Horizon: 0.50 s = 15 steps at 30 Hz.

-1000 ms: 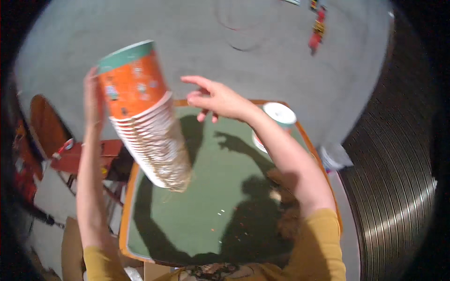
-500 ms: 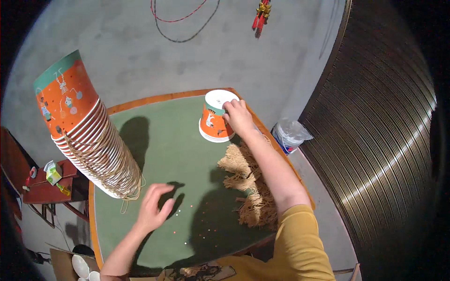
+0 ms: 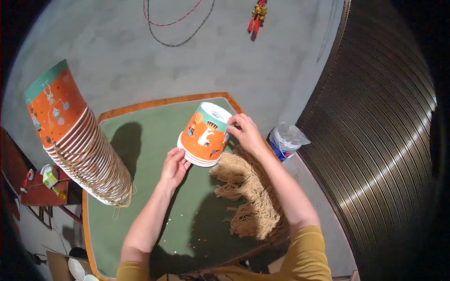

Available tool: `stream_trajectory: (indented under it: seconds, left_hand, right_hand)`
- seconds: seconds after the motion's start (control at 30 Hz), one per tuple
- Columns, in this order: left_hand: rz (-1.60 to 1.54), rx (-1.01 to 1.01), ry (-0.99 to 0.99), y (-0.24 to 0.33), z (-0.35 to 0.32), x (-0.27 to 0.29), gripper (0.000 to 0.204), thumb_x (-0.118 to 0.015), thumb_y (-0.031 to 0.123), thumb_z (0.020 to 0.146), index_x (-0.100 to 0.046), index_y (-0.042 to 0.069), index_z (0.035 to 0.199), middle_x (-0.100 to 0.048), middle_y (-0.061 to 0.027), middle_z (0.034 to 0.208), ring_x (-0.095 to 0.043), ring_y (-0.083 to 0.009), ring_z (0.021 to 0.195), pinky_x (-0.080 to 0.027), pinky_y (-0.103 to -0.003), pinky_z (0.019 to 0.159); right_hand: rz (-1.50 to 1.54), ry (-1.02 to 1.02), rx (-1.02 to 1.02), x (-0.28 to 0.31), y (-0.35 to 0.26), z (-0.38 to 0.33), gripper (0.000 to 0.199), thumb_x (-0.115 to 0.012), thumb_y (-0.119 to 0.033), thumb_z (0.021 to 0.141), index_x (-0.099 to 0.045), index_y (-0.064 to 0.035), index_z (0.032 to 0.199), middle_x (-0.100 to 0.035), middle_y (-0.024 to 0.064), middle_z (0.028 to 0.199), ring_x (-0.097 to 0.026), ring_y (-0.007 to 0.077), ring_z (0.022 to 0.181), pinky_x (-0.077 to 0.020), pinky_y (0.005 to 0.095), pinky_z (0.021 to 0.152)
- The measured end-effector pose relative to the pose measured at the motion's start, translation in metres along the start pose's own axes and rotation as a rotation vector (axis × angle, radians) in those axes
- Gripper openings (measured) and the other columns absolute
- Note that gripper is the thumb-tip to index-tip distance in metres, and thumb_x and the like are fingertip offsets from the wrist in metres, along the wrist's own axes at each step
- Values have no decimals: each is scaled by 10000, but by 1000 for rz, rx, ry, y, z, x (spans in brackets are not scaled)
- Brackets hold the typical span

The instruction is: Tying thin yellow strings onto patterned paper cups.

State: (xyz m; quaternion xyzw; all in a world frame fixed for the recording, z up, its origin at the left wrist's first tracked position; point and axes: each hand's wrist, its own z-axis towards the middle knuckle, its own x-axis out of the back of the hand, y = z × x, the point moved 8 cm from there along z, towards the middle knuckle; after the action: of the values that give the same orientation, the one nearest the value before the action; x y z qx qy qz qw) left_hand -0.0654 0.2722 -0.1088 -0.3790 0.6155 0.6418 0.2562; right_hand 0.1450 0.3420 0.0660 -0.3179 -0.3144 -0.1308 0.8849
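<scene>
A short stack of orange paper buckets [image 3: 205, 136] with teal bands is upside down and tilted above the green tabletop. My right hand [image 3: 248, 135] pinches it near the white base at the upper right. At the lower left, my left hand [image 3: 175, 167] has its fingers and thumb on the white rims. On the left leans a tall stack of matching paper buckets [image 3: 63, 112], with loops of tan cord [image 3: 96, 171] hanging along its rims. Under my right forearm lies a thick bundle of tan cords [image 3: 255, 199], partly hidden by the arm.
The green table [image 3: 154, 112] has a wooden edge. Tiny pale and reddish dots are scattered near its front. A plastic-lined pail [image 3: 283, 143] stands beyond the right edge, before a ribbed dark shutter [image 3: 370, 140]. At left, a reddish-brown stool [image 3: 49, 196] carries small items; a cardboard box [image 3: 61, 267] sits below.
The short bucket stack has been lifted off the table, tilted and brought nearer. My left hand has moved up and right from above the tabletop to grip its rims. My right hand still holds it.
</scene>
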Motion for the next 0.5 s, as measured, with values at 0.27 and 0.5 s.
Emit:
stream_trajectory:
  seconds: [0.27, 0.5]
  left_hand:
    - [-39, -64, 192, 18, 50, 27, 514, -480, -8, 926, -249, 114, 1369, -527, -179, 1180, -613, -252, 994, -561, -385, 835]
    - [74, -20, 120, 10, 89, 65, 227, -468, 36, 923, -509, 25, 1146, -604, -87, 1079, -622, -209, 970, -549, -340, 866]
  right_hand:
    - [22, -10, -1, 1, 1, 20, 151, -657, -126, 792, -604, -33, 898, -595, 106, 902, -569, 287, 912, -456, 382, 810]
    - [79, 208, 8, 57, -2, 35, 158, -653, -108, 784, -600, -31, 911, -578, 105, 882, -585, 254, 854, -476, 352, 764]
